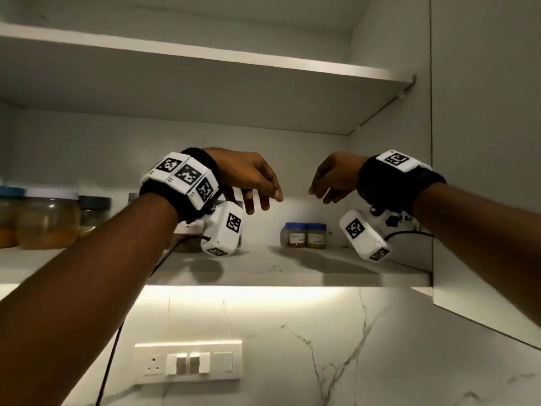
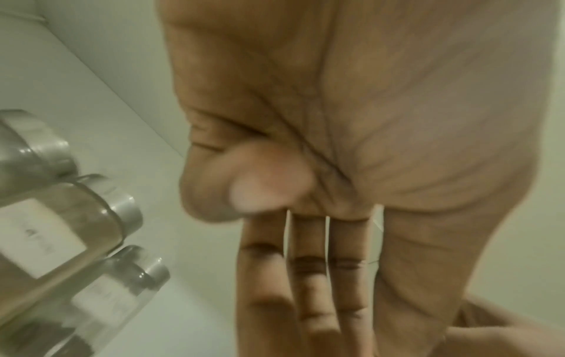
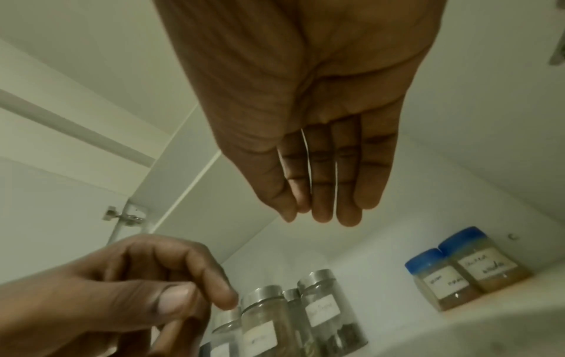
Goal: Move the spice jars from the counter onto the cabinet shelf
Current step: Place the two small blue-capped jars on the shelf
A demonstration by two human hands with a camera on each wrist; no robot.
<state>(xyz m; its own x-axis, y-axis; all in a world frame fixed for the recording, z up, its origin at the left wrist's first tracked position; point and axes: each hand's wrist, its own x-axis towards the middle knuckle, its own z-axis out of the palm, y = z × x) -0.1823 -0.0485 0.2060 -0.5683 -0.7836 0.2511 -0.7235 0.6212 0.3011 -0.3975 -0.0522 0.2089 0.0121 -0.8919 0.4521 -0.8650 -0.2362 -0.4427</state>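
Up inside the cabinet, both hands hung empty above the shelf (image 1: 292, 268), the left hand (image 1: 248, 177) and right hand (image 1: 333, 177) with fingers loose and relaxed. The steel-capped spice jars (image 3: 293, 314) stood on the shelf, beside two blue-lidded jars (image 3: 458, 270).

The spice jars (image 3: 331, 311) look like clear glossy glass with brushed metal lids and white paper labels. The two small jars (image 3: 467, 273) in the corner have blue plastic caps. Shelf (image 1: 292, 271) is smooth and matt with a faint stone pattern, and the wall (image 1: 351, 347) below is glossy veined marble.
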